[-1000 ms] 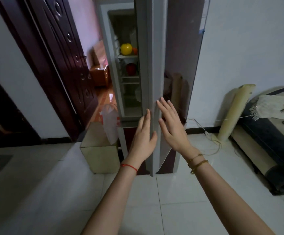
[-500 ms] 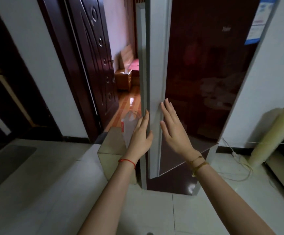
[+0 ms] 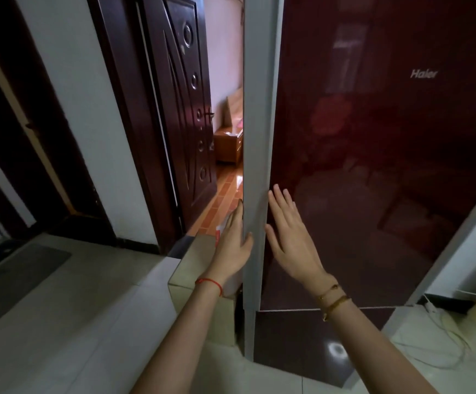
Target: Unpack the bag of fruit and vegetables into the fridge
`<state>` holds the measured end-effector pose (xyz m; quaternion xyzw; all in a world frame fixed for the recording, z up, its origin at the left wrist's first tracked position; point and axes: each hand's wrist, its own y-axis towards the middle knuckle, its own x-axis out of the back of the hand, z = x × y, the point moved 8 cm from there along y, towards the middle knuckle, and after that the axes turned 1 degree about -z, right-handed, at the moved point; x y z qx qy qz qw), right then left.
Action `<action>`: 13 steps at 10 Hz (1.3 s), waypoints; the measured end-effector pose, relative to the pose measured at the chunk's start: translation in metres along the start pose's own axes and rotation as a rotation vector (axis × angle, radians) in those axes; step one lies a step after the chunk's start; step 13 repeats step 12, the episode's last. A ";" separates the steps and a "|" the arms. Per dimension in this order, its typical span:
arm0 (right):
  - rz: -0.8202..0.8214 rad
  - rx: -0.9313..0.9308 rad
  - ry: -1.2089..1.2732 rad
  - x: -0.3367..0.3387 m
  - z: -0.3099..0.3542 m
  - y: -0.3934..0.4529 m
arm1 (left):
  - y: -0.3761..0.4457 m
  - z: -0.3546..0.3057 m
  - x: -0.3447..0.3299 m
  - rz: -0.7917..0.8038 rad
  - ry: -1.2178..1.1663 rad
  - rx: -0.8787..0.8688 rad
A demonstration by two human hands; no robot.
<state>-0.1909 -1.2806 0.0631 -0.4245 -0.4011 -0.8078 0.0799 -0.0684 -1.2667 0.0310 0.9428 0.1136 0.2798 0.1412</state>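
The fridge door (image 3: 373, 137) is now almost shut. A second ago it stood well open and the shelves showed with yellow and red fruit on them; half a second ago only a narrow slit was left; now the dark red glossy front fills the view beyond the fingertips and nothing of the inside shows.

The right hand (image 3: 291, 237) lies flat on the door's glossy face, fingers straight and slightly spread, pointing up, just right of the grey door edge (image 3: 256, 166). The left hand (image 3: 235, 245) rests on the other side of that edge, fingers straight along it and the thumb lying across onto its front; neither hand clasps anything.

The bag (image 3: 222, 233) shows only as a pale sliver with a red mark just left of the left fingers, on the beige box (image 3: 191, 263) beside the fridge; whether anything is left in it cannot be told.

With the door being pushed home, the unpacking looks finished, and this is likely the closing step.
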 end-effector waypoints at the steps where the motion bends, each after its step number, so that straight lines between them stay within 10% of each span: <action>1: 0.003 0.010 -0.045 -0.013 -0.013 0.021 | 0.027 0.014 -0.002 0.011 0.018 -0.005; 13: -0.148 -0.277 -0.356 -0.053 -0.043 0.094 | 0.141 0.085 0.033 0.213 0.087 -0.211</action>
